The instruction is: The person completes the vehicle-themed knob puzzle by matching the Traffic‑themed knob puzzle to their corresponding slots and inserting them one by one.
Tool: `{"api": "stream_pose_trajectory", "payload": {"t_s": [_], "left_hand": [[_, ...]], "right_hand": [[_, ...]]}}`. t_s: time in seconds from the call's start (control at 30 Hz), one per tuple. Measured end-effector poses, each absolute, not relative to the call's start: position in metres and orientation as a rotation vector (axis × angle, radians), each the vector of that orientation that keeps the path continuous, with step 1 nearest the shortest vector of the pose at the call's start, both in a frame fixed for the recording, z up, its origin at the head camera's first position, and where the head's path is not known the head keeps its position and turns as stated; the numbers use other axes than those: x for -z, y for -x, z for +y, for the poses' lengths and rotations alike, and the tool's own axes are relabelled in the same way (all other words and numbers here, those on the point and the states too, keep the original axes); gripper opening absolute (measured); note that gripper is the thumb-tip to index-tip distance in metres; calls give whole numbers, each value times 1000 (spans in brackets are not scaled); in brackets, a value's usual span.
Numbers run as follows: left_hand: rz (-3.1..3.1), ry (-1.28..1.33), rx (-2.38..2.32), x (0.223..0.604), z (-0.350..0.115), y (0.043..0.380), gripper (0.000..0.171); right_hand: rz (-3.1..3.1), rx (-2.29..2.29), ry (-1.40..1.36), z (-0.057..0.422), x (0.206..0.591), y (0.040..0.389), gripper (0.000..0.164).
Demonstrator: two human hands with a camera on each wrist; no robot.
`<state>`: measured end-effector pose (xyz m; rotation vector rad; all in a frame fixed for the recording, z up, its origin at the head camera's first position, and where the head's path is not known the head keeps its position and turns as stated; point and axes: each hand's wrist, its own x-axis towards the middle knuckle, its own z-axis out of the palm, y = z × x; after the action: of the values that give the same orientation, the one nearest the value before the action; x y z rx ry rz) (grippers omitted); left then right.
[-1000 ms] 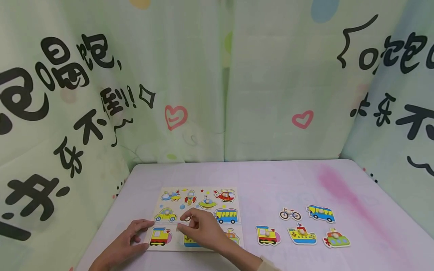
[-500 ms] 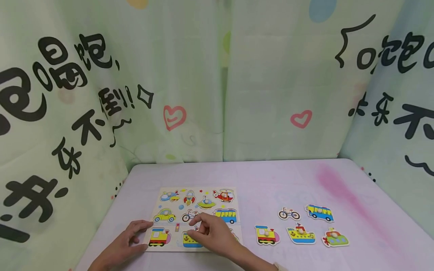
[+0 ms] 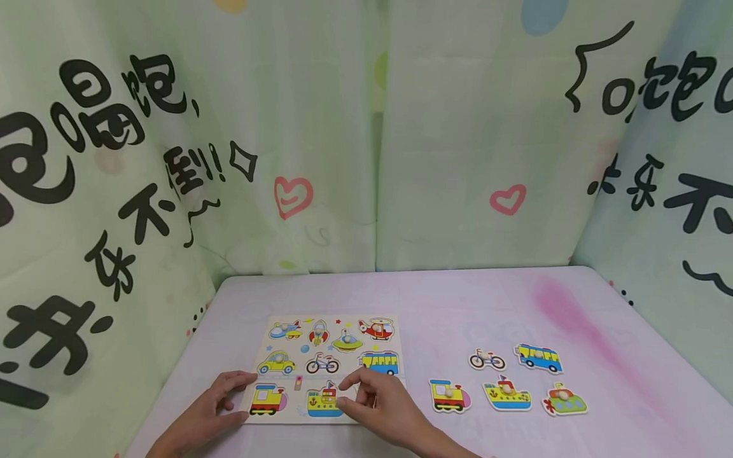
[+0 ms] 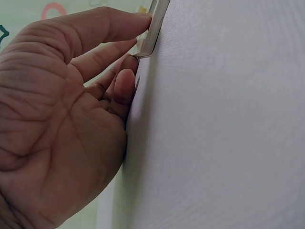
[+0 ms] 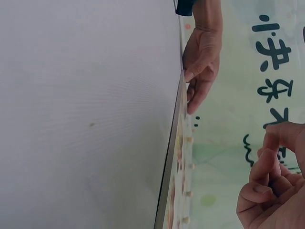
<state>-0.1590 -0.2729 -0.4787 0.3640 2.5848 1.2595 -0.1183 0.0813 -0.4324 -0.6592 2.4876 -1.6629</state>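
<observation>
A flat wooden puzzle board (image 3: 298, 416) printed with vehicles lies on the table, small knobs showing along it in the right wrist view. My left hand (image 3: 206, 407) pinches its near left corner, the thumb (image 4: 128, 26) at the front edge and fingers round the side. Over the board's near right part hovers my right hand (image 3: 383, 404), fingers loosely bent and nothing between thumb and forefinger. It covers the lower right picture and overlaps the blue bus picture (image 3: 380, 361). Left of its fingertips show the ship picture (image 3: 324, 403) and the bicycle picture (image 3: 322, 363).
Right of the board lie several loose knobbed pieces: a train (image 3: 449, 395), a ship (image 3: 507, 394), a submarine (image 3: 564, 401), a bicycle (image 3: 487, 359) and a bus (image 3: 538, 358). A printed curtain (image 3: 435, 159) surrounds the table (image 3: 458, 299) at the back and sides.
My right hand has moved right and slightly nearer, from over the bicycle picture to beside the ship picture, uncovering both. My left hand keeps its hold on the corner. The loose pieces stay put.
</observation>
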Motion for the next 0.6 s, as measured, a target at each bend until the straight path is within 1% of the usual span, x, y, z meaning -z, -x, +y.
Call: {"api": "stream_pose_trajectory", "payload": {"t_s": [0.17,0.43,0.6], "left_hand": [[2575,-378,-1272,479,-273,159,65],[2582,-305,-1239,479,-272,161,66],[2582,-345,-1249,480,-273,161,65]], "right_hand": [[2493,1653,631,91,433,113,27],[2516,1639,617,109,438,108,26],[2557,1613,592,122,442,108,26]]}}
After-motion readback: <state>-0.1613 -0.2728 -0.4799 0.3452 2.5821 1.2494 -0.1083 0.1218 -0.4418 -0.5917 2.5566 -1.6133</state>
